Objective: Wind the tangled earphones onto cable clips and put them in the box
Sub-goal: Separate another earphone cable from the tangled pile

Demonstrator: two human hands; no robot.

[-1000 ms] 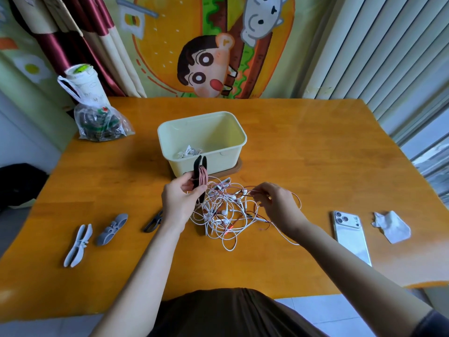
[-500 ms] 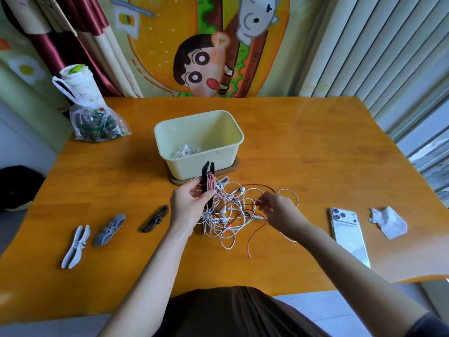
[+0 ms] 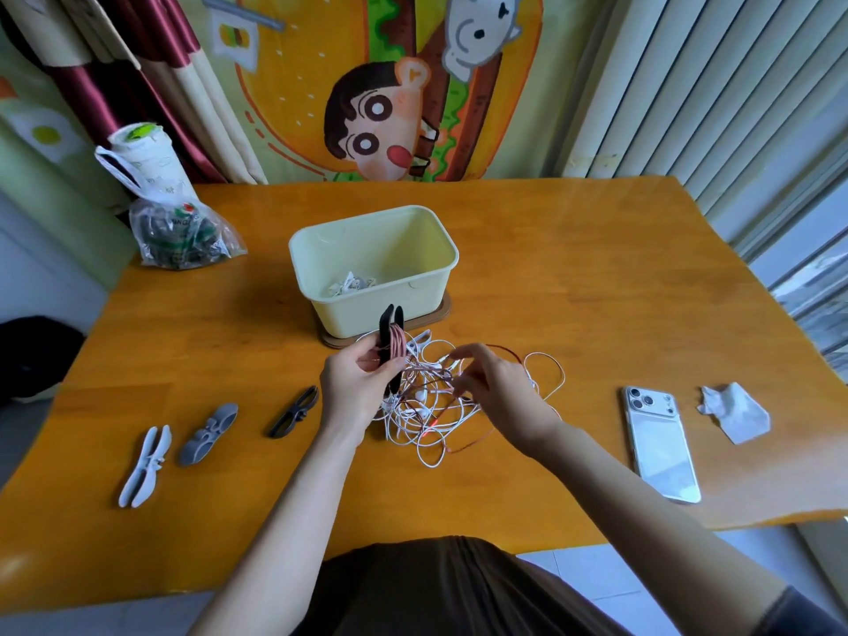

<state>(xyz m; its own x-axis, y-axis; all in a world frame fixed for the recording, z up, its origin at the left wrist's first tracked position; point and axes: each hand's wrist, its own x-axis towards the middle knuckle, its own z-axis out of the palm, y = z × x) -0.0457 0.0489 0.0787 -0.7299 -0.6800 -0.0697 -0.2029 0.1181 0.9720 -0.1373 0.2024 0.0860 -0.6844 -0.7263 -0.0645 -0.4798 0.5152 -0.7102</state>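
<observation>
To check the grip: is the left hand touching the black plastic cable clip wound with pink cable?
Touching. In the head view the left hand grips the black plastic cable clip with curled fingers.

Black clip (image 3: 384,335) upright w/ pink cable (image 3: 398,347) wound on; white/pink earphone tangle (image 3: 424,408) beside; cream box (image 3: 367,316) behind, open.

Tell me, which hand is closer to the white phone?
Right. The right hand pinches the tangled earphones, left of the phone; the left hand grips the black clip farther left.
</observation>
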